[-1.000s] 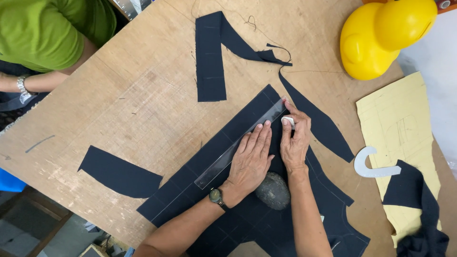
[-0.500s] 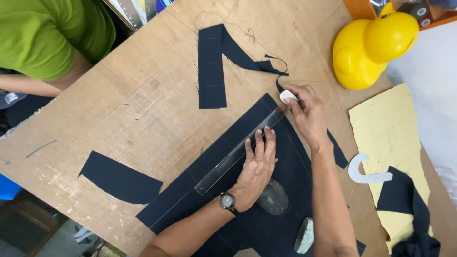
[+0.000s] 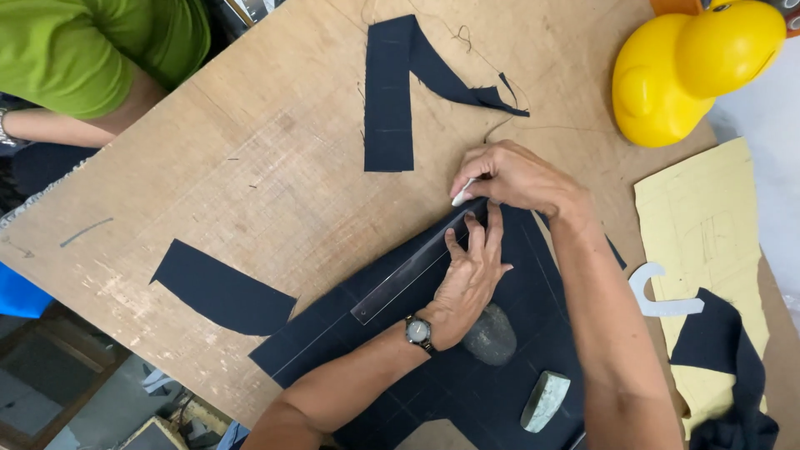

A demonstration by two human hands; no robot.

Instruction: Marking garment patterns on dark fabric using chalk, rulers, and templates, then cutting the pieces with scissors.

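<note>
I am pressing my flat left hand (image 3: pixel 468 279) on the clear ruler (image 3: pixel 412 268) over the dark fabric (image 3: pixel 517 275), my right hand (image 3: pixel 512 177) pinching white chalk (image 3: pixel 463 195); the line calls for a steady ruler.

clear ruler (image 3: pixel 412 271) flat, diagonal on fabric edge, under flat left hand (image 3: pixel 469 279) | white chalk (image 3: pixel 463 193) pinched in right hand (image 3: pixel 512 179) at ruler's far end | dark navy fabric (image 3: pixel 533 283) spread flat, near-right of table
</note>
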